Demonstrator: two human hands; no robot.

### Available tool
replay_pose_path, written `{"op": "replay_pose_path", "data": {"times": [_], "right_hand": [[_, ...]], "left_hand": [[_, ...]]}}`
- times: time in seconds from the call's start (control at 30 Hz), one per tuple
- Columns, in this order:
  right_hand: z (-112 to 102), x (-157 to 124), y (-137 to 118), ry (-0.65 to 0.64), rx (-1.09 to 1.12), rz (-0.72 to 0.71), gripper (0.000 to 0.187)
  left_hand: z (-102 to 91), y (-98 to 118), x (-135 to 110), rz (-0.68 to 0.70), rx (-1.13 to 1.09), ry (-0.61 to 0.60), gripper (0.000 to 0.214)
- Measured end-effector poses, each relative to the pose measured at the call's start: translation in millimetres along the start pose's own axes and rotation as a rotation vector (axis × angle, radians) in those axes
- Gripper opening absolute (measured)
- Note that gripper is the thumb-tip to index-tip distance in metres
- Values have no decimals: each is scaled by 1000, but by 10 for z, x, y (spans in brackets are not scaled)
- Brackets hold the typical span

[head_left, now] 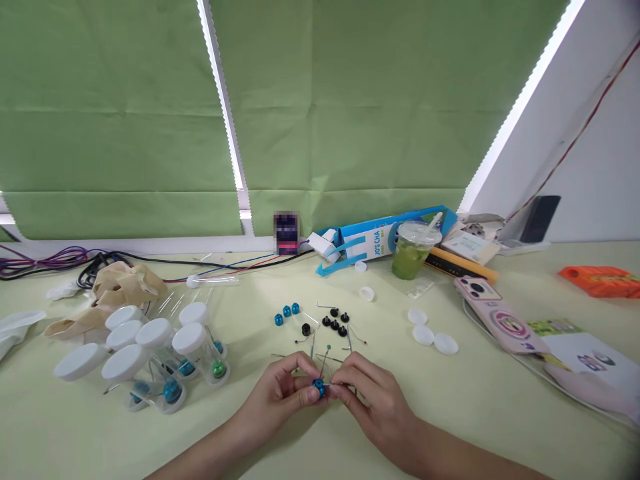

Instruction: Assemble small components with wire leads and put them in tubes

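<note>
My left hand [286, 392] is closed around a small blue metal part [319, 387], held between thumb and fingers just above the table. A thin metal rod [328, 384] meets the part from the right, pinched in the fingers of my right hand [377, 399]. Another thin rod with a green tip [327, 349] rises beside the blue part; what holds it is unclear. Just beyond my hands lie similar blue parts [287, 311], several black knob-like pieces [334, 323] and L-shaped metal rods [313, 327].
Several clear tubes with white lids [157, 332] stand left, some holding blue or green parts. White caps [423, 335] lie right of centre. Behind are a lidded green drink [411, 257] and a blue-white bag [370, 243]. A pink phone [500, 320] and its cable lie right.
</note>
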State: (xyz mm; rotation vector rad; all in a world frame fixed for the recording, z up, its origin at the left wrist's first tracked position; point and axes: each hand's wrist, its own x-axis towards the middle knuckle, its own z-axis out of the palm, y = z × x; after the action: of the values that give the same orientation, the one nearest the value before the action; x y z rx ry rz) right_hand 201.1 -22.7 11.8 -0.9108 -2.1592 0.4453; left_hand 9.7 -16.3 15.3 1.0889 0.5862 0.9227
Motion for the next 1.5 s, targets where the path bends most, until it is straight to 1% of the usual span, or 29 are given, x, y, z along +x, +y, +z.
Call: {"op": "replay_pose_path", "data": {"times": [0.2,0.5,0.77,1.5], "right_hand": [[-18,7,-8,-19,-23,1,15],[-23,2,-23,-43,-104,-32,17],[-32,23,-31,-18,-126,-65,17],[-16,12,-24,-17,-159,-87,19]], "left_hand": [[4,9,8,3,-20,-28,7],[-11,-29,6,-6,3,-25,7],[-8,-30,-2,-11,8,-17,8],[-13,-60,1,-9,-16,-30,9]]}}
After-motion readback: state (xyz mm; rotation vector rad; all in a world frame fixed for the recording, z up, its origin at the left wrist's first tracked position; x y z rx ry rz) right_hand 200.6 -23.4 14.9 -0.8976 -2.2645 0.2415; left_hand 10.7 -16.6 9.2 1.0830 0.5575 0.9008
